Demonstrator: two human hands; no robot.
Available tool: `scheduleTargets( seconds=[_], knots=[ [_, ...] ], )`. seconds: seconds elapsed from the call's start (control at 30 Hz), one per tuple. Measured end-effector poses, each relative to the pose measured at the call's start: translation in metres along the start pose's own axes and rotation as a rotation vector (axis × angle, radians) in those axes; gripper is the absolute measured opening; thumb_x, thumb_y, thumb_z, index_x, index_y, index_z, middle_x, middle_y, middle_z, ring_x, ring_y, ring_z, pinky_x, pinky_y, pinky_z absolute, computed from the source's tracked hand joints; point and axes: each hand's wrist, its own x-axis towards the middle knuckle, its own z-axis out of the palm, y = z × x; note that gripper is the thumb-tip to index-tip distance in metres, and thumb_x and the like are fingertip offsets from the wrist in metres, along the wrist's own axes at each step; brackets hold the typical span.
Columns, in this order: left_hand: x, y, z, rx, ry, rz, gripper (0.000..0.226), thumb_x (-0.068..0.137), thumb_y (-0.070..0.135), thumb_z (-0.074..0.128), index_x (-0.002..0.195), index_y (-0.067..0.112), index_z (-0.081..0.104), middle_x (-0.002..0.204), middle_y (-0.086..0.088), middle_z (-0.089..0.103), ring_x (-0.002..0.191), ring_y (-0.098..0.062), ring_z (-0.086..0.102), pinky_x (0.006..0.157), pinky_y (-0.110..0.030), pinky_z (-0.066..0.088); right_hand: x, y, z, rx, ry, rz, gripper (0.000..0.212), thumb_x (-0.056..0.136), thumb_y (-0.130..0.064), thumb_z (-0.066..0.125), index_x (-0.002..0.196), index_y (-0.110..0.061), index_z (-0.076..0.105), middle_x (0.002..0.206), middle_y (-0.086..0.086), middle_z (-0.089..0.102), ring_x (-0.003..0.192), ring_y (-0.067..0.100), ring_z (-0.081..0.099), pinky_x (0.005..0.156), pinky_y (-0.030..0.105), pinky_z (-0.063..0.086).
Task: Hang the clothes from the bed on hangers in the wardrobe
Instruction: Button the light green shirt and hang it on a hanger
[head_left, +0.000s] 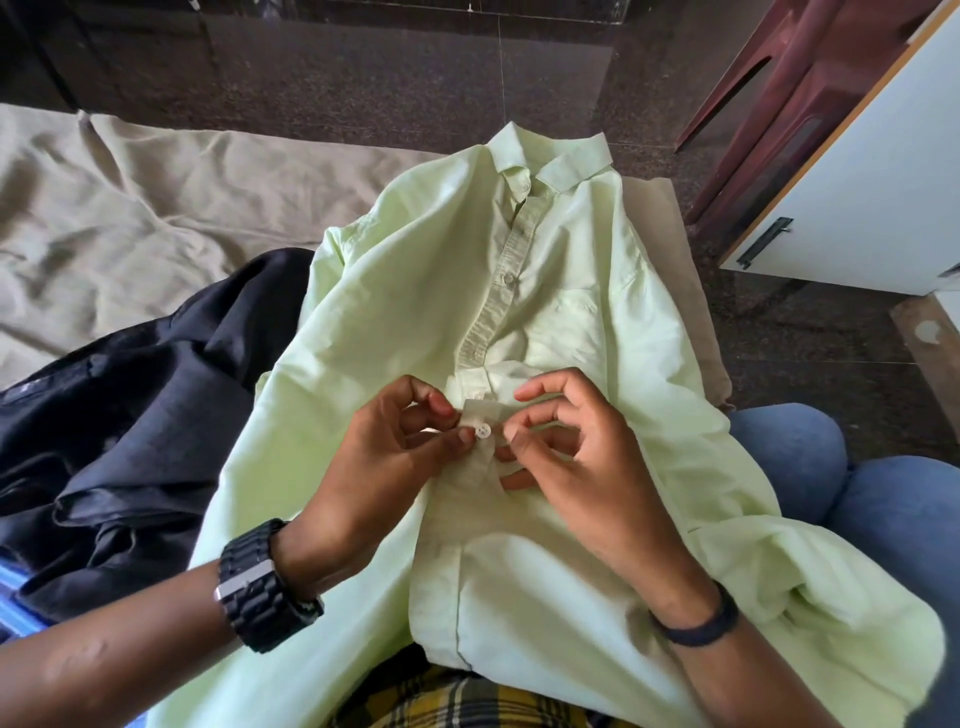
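Bedsheet (130, 208) beige, rumpled; dark speckled floor (363, 78), probably stone.

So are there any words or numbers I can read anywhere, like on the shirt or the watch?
None can be read.
Light green shirt: no label or print shows.
Black wristwatch: only its band shows, no numbers.
White button between the hands: plain.

One green shirt (519, 322), one black garment (156, 405), two hands
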Motion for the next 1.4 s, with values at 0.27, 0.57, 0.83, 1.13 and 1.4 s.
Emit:
scheduleTargets(
  seconds=[0.27,0.57,0.83,1.13,1.4],
  knots=[
    [0.029,-0.018,-0.02,0.703,-0.197,0.098,0.04,0.089,-0.008,0.048,0.1,0.029,0.058,0.107,0.01,0.065,0.086,-0.008,0.068,0.077,-0.033,0.055,0.023,0.028,-0.013,-0.593,-0.305,0.006,0.05,0.09,-0.032,0.063,0.135,-0.026,0.043,0.097,-0.007,0.063,0.069,-0.005,0.055,0.07,0.011,0.046],
    [0.054,-0.024,-0.049,1.584,-0.272,0.057,0.017,0.09,0.037,0.06,0.102,0.025,0.061,0.104,0.005,0.061,0.088,-0.015,0.056,0.07,-0.027,0.044,0.043,0.064,-0.024,-0.909,-0.248,0.051,0.026,0.088,-0.009,0.057,0.113,-0.014,0.059,0.098,0.008,0.066,0.095,0.027,0.062,0.082,0.039,0.051],
    [0.095,-0.012,-0.054,1.264,-0.059,0.318,0.009,0.095,0.021,0.052,0.097,0.012,0.052,0.074,-0.008,0.063,0.07,-0.034,0.059,0.066,-0.042,0.049,0.099,0.038,-0.036,-0.84,0.032,-0.157,0.006,0.089,-0.005,0.054,0.089,-0.008,0.06,0.092,0.006,0.061,0.088,0.025,0.057,0.076,0.036,0.047],
    [0.163,0.042,-0.051,1.457,0.15,0.537,0.022,0.096,0.028,0.05,0.11,0.011,0.052,0.106,-0.015,0.061,0.09,-0.037,0.059,0.071,-0.044,0.048,0.188,0.01,-0.034,-0.932,0.015,-0.209,0.017,0.091,0.0,0.047,0.102,-0.004,0.058,0.106,0.012,0.056,0.103,0.03,0.052,0.082,0.036,0.043],
    [0.115,0.021,-0.037,1.315,-0.262,0.808,0.01,0.084,0.006,0.061,0.094,0.008,0.062,0.084,-0.006,0.062,0.072,-0.026,0.06,0.062,-0.023,0.041,0.129,-0.009,0.018,-0.389,0.064,-0.219,0.016,0.085,0.002,0.057,0.095,-0.009,0.065,0.086,-0.003,0.063,0.079,0.014,0.062,0.075,0.024,0.052]
  ],
)
